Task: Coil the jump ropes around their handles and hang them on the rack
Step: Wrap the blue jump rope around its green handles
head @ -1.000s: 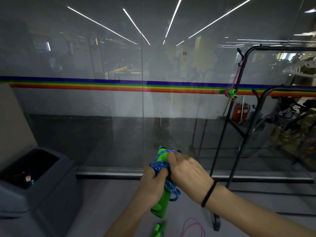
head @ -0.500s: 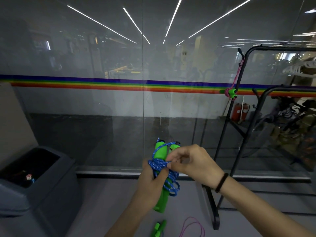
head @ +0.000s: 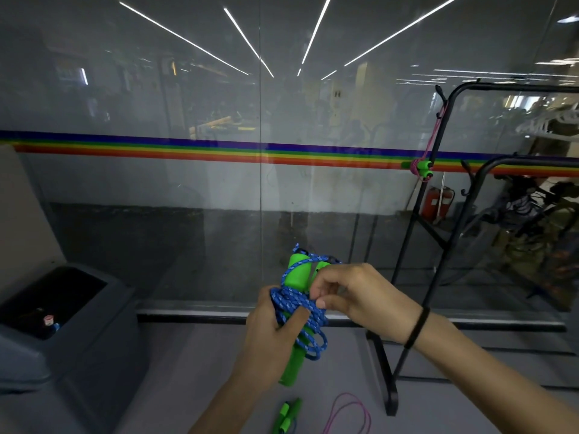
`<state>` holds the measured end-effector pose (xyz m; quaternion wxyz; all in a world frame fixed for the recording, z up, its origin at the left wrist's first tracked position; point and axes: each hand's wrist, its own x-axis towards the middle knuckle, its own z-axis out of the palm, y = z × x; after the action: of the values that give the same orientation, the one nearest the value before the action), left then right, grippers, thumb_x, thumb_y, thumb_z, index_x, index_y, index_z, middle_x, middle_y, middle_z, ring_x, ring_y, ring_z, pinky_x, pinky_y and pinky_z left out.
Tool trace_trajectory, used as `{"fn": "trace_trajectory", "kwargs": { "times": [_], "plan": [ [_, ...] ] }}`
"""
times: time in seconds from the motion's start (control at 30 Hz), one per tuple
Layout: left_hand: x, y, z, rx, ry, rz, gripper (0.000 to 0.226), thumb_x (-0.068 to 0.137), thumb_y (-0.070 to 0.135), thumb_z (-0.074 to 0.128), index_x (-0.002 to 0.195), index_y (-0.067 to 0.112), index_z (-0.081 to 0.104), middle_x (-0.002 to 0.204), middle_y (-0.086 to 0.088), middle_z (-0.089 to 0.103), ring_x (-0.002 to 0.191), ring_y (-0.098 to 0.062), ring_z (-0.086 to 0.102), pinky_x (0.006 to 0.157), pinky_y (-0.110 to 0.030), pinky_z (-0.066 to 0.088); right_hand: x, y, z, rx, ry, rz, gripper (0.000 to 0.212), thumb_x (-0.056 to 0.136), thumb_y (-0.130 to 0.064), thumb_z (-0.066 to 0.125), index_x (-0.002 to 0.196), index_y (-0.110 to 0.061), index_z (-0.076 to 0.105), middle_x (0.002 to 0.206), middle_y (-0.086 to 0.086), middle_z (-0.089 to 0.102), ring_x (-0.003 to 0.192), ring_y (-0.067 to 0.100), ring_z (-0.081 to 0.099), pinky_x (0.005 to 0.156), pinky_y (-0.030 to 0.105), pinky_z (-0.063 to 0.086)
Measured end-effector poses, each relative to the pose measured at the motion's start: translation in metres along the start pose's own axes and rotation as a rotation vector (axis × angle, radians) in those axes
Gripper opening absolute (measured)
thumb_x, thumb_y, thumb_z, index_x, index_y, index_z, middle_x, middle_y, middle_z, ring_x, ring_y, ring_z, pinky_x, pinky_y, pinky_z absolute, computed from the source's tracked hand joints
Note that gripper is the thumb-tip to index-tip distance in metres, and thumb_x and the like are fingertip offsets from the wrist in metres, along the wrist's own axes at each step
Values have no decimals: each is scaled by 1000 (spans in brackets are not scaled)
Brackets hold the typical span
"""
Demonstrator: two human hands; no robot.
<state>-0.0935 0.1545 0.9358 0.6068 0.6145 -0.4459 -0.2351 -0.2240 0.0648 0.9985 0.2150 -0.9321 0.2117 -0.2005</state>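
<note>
A blue jump rope (head: 300, 311) is wound in several loops around its two green handles (head: 299, 274), which stand upright at centre. My left hand (head: 271, 336) grips the handles from the left, thumb across the coil. My right hand (head: 351, 297) pinches the blue rope at the top of the coil, fingers closed on it. A black rack (head: 438, 170) stands to the right. A pink jump rope with green handles (head: 421, 167) hangs from a hook on its upright.
Another jump rope with green handles (head: 286, 415) and a pink cord (head: 349, 411) lies on the grey floor below my hands. A dark bin (head: 62, 327) stands at the left. A glass wall with a rainbow stripe (head: 219, 151) runs behind everything.
The bundle has risen slightly. My right hand moved from covering the handle tops to the right side, and now pinches the rope at the coil. More of the blue loops show.
</note>
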Motion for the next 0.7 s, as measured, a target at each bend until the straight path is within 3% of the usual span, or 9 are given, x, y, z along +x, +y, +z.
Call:
{"fn": "trace_trajectory", "kwargs": {
  "times": [0.13,0.23,0.37,0.43,0.53,0.63,0.7],
  "plan": [
    [3,-2,-3,19,-52,-7,20,81,13,67,96,17,54,78,5,64,63,5,60,57,-10,45,-2,1,3,-136,-15,-56,6,85,-9,58,83,-15,57,78,-14,51,71,3,50,69,22,44],
    [9,-1,-3,-35,-95,-57,28,77,12,73,97,19,54,81,8,65,65,8,60,61,-10,47,-2,-3,9,-215,84,-96,14,85,-3,51,83,-16,46,83,-7,45,72,10,43,66,23,38],
    [11,3,-4,-223,-142,-246,38,71,11,77,105,14,60,93,-5,73,83,-15,70,74,-31,57,3,-12,13,-183,230,-95,15,85,2,48,84,-11,41,80,2,48,67,15,43,60,26,36],
    [10,4,-5,-340,-142,-352,35,73,14,75,106,10,64,94,-10,74,82,-23,71,71,-36,58,4,-14,10,-81,314,-87,5,90,-3,43,87,-7,44,73,4,51,61,14,45,57,28,38],
    [10,3,-8,-572,-162,-517,33,69,21,71,98,6,69,90,-16,74,68,-24,70,55,-31,56,4,-14,4,67,473,-51,9,93,-11,41,87,-8,45,64,3,52,56,16,51,55,26,40],
    [14,-2,-14,-898,-210,-651,25,65,22,66,78,3,76,86,-18,72,66,-25,69,59,-32,59,3,-15,-2,169,556,-10,9,94,-6,43,85,-9,46,61,2,56,54,13,59,56,25,46],
    [17,-3,-18,-1129,-200,-674,24,68,18,63,78,1,75,88,-19,71,68,-27,69,65,-35,59,2,-14,-5,184,623,2,10,94,-5,44,86,-11,47,62,-1,57,56,11,61,57,22,47]
  ]
}}
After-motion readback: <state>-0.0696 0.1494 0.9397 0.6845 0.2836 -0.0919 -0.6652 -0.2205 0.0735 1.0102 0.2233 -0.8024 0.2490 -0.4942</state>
